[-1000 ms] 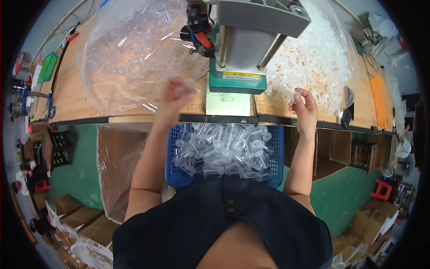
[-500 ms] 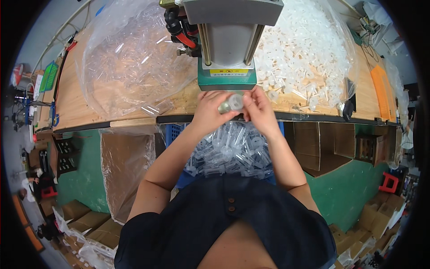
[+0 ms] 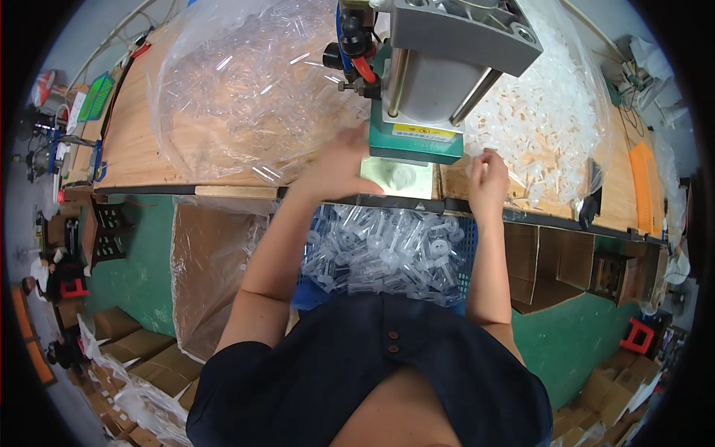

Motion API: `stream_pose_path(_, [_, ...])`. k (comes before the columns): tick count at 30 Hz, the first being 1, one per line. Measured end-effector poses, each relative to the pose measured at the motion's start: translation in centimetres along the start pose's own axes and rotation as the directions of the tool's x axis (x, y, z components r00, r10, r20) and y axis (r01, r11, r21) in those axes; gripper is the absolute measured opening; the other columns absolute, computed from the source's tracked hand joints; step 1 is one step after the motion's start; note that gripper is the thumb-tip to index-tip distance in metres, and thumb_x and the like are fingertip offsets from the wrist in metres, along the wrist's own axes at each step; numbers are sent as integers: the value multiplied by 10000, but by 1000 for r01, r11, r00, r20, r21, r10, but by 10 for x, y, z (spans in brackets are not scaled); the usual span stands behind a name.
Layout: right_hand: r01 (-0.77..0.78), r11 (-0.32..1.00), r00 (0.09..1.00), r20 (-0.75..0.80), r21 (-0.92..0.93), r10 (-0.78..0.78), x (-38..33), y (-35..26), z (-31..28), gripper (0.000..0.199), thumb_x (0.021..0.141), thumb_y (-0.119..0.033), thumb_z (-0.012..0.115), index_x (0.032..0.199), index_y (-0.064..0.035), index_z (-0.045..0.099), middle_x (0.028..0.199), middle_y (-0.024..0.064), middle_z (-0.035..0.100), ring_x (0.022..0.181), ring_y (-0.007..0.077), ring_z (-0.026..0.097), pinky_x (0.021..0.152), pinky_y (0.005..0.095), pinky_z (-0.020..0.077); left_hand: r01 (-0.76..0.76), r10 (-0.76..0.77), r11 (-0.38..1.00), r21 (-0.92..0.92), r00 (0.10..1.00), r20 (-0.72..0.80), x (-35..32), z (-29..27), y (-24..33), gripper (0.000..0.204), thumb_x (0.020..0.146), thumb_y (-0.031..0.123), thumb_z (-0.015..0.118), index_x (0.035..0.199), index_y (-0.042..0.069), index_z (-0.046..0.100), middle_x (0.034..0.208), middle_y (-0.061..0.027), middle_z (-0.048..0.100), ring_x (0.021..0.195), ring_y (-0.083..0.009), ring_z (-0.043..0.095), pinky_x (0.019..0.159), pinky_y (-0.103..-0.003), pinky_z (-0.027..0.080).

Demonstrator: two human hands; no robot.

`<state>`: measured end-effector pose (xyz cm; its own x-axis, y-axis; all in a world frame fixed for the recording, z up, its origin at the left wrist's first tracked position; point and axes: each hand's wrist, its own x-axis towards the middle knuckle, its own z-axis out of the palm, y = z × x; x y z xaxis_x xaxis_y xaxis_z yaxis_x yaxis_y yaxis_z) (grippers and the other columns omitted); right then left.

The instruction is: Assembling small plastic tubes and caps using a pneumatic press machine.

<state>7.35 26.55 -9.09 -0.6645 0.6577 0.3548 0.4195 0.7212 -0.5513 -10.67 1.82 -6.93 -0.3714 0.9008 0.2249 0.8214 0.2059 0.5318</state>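
A pneumatic press (image 3: 428, 82) with a green block stands at the table edge. Beneath the block, on its pale, brightly lit base plate (image 3: 372, 170), sits a round translucent plastic piece (image 3: 403, 176). My left hand (image 3: 339, 170) is at the left side of this plate, its fingers smeared by motion. To the right of the press, my right hand (image 3: 489, 177) has its fingers curled together beside a heap of small white plastic parts (image 3: 540, 153); whatever they might hold is too small to make out. Clear plastic tubes (image 3: 257, 97) lie heaped in plastic sheeting at the left.
Below the table edge, a blue crate (image 3: 468, 257) holds many clear tube pieces with round ends. Cardboard boxes (image 3: 555, 261) stand under the table at the right, and a plastic-lined carton (image 3: 212, 261) at the left. Red stools (image 3: 637, 337) are on the green floor.
My hands have parted: the left shifted left, the right moved right to the white parts. The clear piece they held together is gone from them. The whole view has shifted and tilted slightly.
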Motion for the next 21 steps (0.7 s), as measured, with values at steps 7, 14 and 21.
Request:
stream_pose_path(7, [-321,548,947,248,772,206,-13,-25,-15,216,1004,-185,458,1129,-18,513,925,68,604,829,130,584,786,275,482,626,-610,778,-57,730,-309,-31,-40,-59,454,703,255,781,1108,110,638,1155,-176,531,950,-323,584,806,-410,486])
stream_pose_path(14, [-473,253,880,468,844,85,-32,-49,8,300,1002,-257,488,1192,-27,525,978,30,591,853,103,555,781,259,454,529,-398,838,133,759,-516,-27,-4,-39,607,713,241,748,1273,158,528,1079,-187,584,897,-364,618,818,-440,497])
stream_pose_path(21, [-449,311,891,445,838,88,-32,-53,11,266,1007,-276,475,1108,-46,563,891,-3,594,770,61,522,696,215,423,622,-575,777,97,764,-293,11,-4,-51,568,780,253,675,1289,144,447,1088,-218,611,962,-408,610,800,-471,494])
